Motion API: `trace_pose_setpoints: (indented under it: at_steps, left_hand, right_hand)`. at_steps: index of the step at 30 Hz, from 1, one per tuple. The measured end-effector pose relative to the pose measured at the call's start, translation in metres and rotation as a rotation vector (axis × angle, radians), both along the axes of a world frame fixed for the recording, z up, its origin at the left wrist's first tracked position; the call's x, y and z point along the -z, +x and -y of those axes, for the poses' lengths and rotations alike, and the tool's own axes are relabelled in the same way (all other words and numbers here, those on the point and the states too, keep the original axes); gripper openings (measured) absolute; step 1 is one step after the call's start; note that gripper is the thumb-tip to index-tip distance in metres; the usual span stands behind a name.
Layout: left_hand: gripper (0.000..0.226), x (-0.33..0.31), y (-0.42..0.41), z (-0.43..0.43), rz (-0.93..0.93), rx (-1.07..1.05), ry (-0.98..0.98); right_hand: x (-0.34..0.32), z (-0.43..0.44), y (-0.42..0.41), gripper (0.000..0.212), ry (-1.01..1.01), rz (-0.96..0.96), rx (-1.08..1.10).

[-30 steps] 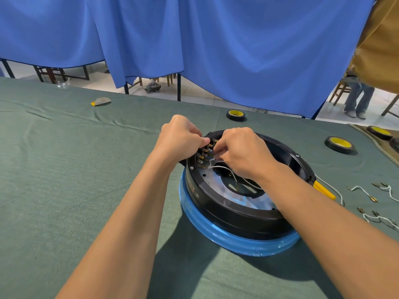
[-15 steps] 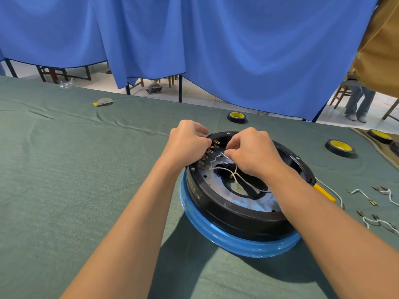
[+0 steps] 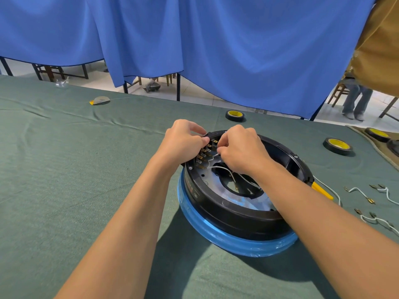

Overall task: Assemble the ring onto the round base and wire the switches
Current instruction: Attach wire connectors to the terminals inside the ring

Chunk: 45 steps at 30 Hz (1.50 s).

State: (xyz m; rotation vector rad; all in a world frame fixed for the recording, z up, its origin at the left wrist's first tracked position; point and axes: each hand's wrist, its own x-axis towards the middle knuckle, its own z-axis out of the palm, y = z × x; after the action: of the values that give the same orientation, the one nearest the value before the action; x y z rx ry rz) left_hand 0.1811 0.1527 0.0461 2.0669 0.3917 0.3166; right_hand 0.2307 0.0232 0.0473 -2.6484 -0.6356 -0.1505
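A black ring point(image 3: 233, 209) sits on the round base wrapped in blue film point(image 3: 218, 236), in the middle of the green table. Brass switch terminals point(image 3: 205, 153) line the ring's inner far-left wall. My left hand point(image 3: 183, 141) grips the ring's outer rim beside the terminals, fingers curled over its edge. My right hand point(image 3: 241, 149) pinches a white wire point(image 3: 224, 169) close to the upper terminals. Further white wire loops down into the centre opening. A yellow-sleeved lead point(image 3: 321, 189) sticks out of the ring's right side.
Loose white wires with brass connectors point(image 3: 362, 193) lie on the cloth at the right. Black tape rolls with yellow cores stand at the back point(image 3: 235, 115) and right point(image 3: 338, 146). A grey and yellow scrap point(image 3: 100, 100) lies far left. Blue curtains hang behind the table.
Both hands have shifted slightly farther along the terminal row toward the ring's far edge. The right hand has lifted the white wire end up to the upper terminals.
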Motion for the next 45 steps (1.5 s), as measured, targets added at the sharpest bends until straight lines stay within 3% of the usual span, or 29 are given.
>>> trace_pose_setpoints:
  at_steps: [4, 8, 11, 17, 27, 45]
  left_hand:
    - [0.042, -0.011, -0.004, -0.004, -0.112, 0.042, 0.094]
    - [0.049, -0.032, -0.016, -0.013, -0.094, -0.037, 0.227]
    - [0.046, -0.039, -0.022, -0.012, -0.155, 0.014, 0.243]
    - [0.035, -0.035, -0.021, -0.008, -0.19, 0.004, 0.292]
    - [0.027, -0.033, -0.019, -0.013, -0.164, -0.05, 0.231]
    - [0.031, -0.031, -0.019, -0.015, -0.158, -0.05, 0.165]
  right_hand:
    - [-0.002, 0.005, -0.013, 0.014, 0.085, 0.131, -0.07]
    - [-0.006, 0.013, -0.026, 0.009, 0.025, 0.029, -0.302]
    - [-0.007, 0.013, -0.025, 0.011, -0.077, 0.002, -0.321]
    - [-0.005, 0.013, -0.025, 0.012, -0.053, 0.035, -0.36]
    - [0.002, 0.008, -0.026, 0.01, -0.077, 0.133, -0.367]
    - [0.0, 0.012, -0.021, 0.009, -0.077, 0.059, -0.362]
